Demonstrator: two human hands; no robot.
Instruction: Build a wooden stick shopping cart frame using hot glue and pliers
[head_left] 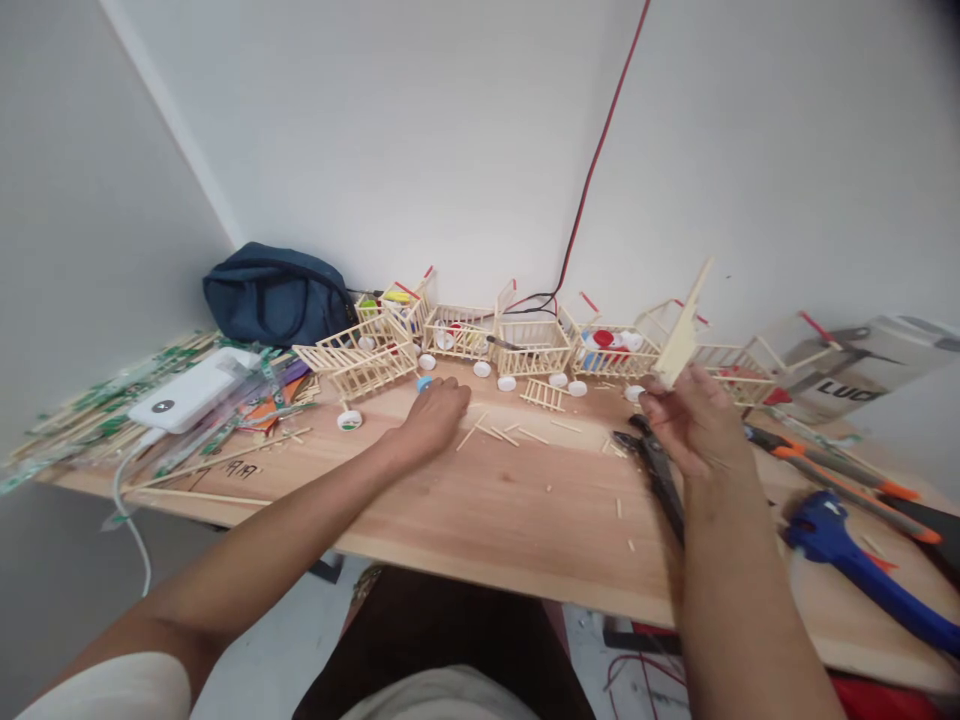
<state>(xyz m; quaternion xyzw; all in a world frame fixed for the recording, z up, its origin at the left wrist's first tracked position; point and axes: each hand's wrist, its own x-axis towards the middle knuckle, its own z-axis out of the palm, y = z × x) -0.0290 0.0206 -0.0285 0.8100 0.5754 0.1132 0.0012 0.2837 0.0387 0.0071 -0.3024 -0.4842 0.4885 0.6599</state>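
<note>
Raised above the right part of the table, my right hand (pixel 701 420) is closed on a pale flat panel (pixel 681 345), apparently of thin wooden sticks, tilted upward and blurred. My left hand (pixel 442 412) rests low over the table with its fingers curled down; what they hold, if anything, is hidden. Right beside its knuckles a small blue cap (pixel 424 383) shows. Behind my left hand stands a little stick-built cart (pixel 364 365) with white cap wheels. A small ladder-like stick frame (pixel 544 394) lies flat between my hands.
Several more stick carts (pixel 532 350) line the wall, some holding coloured caps. Pliers (pixel 656 465), orange-handled cutters (pixel 840 470) and a blue-handled tool (pixel 870 560) lie right. A white power bank (pixel 195 388), bundled sticks (pixel 82 430) and a blue pouch (pixel 277 295) sit left.
</note>
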